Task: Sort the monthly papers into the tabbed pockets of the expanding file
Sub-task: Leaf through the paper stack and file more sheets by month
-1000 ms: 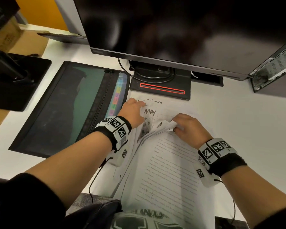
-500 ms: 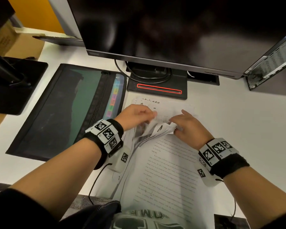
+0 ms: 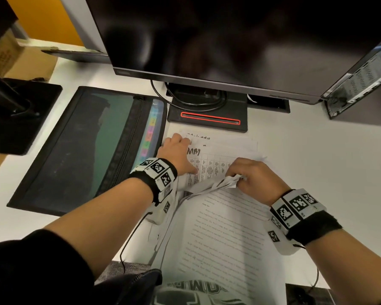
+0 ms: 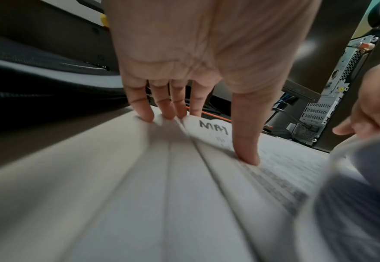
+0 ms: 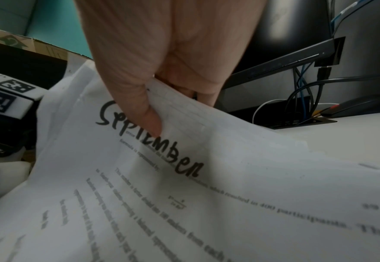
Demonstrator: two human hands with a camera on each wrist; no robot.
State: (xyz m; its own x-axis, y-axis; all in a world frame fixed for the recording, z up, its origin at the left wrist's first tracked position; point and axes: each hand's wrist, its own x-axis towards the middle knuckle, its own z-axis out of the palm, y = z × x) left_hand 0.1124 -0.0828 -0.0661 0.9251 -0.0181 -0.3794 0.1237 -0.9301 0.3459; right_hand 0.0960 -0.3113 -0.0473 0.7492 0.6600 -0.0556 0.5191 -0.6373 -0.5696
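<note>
A stack of printed papers lies on the white desk (image 3: 317,164) in front of the monitor. My left hand (image 3: 180,153) (image 4: 204,136) presses flat on it with straight fingers at the top left corner and the thumb on a grid sheet marked "MAY" (image 3: 216,166) (image 4: 213,126). My right hand (image 3: 240,175) (image 5: 178,111) pinches the top edges of several sheets (image 3: 224,234) and holds them bent back toward me. The uppermost one reads "September" (image 5: 184,159). The black expanding file (image 3: 75,150) (image 4: 38,70) lies flat at the left, with coloured tabs (image 3: 150,135) along its open edge.
A large dark monitor (image 3: 229,40) overhangs the desk, and its stand base (image 3: 207,119) sits just beyond the papers. A computer tower (image 3: 361,84) stands at the right. At the far left are a black stand (image 3: 15,115) and a cardboard box (image 3: 15,60).
My left hand, which covered the "MAY" label half a second ago, has shifted to the sheet's top left corner, so the label shows again. My right hand keeps its pinch on the lifted sheets.
</note>
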